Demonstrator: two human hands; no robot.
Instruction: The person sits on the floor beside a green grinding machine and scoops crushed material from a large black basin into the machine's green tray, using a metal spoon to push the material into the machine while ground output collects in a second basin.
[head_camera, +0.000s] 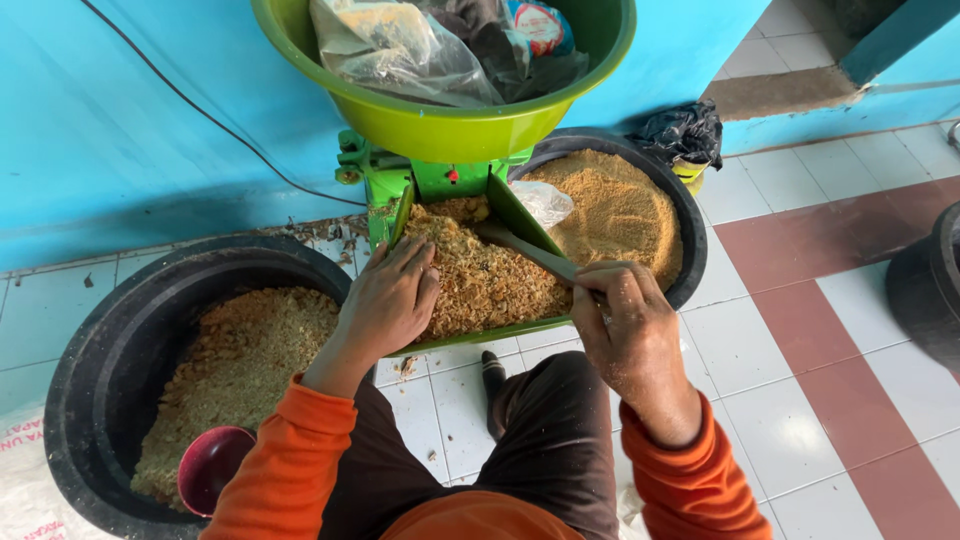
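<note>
Blue wall (120, 130) and a tiled floor (800, 400) of white and dark red squares are around me, and everything stands on this floor. At my left is a big black tub (95, 350) with coarse flakes (245, 355), and a small dark red scoop (212, 468) lies in it near the front rim. Behind the machine on the right is a second black tub (690, 225) with finer golden meal (615, 210), probably the part that is already ground. Between the two tubs stands a green machine (385, 180), and a green basin (450, 125) with plastic bags sits on top of it. Its green tray (525, 215) slopes toward me, so the crispy flakes (490, 280) stay in reach.

My left hand (388, 300) is released, the fingers flat on the left part of the flakes, pressing them. My right hand (625, 315) is clenched around a wooden stick (530, 250), at the right front corner of the tray. The stick goes from my fist up over the flakes toward the machine.
</note>
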